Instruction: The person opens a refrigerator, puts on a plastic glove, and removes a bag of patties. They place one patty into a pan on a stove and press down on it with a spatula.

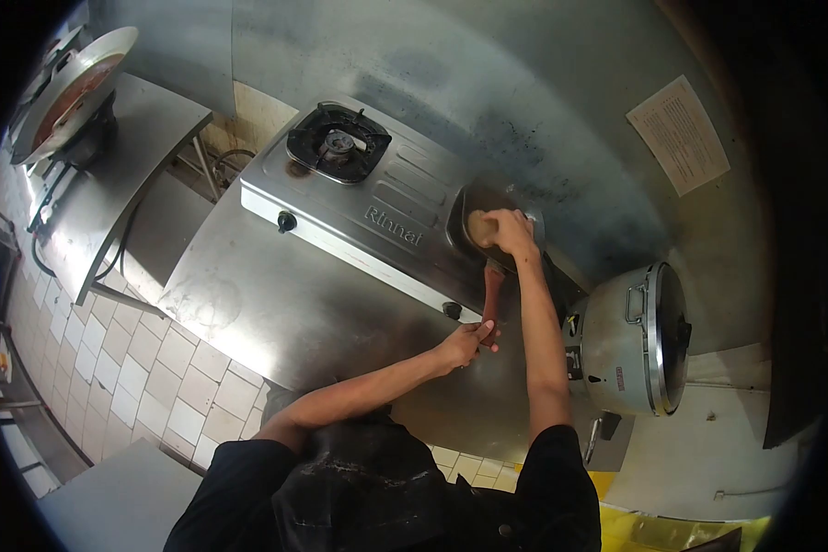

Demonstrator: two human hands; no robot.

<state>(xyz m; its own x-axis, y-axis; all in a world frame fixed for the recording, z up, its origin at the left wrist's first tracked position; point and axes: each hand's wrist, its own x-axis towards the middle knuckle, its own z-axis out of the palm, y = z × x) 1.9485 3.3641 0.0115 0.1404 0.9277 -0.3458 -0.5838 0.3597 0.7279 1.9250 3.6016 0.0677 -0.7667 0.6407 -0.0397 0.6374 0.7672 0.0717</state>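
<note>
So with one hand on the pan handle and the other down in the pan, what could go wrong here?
1. The right hand presses a pale lump inside the pan on the stove; if the pan is hot, a burn seems possible.
2. The left hand grips only the end of the handle, so pressing might tip the pan.
3. The big pot stands close to the right elbow and might get knocked.

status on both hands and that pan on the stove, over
Left hand gripping reddish pan handle. Right hand pressing tan pad inside dark round pan on steel two-burner stove. Nothing blocking.
</note>
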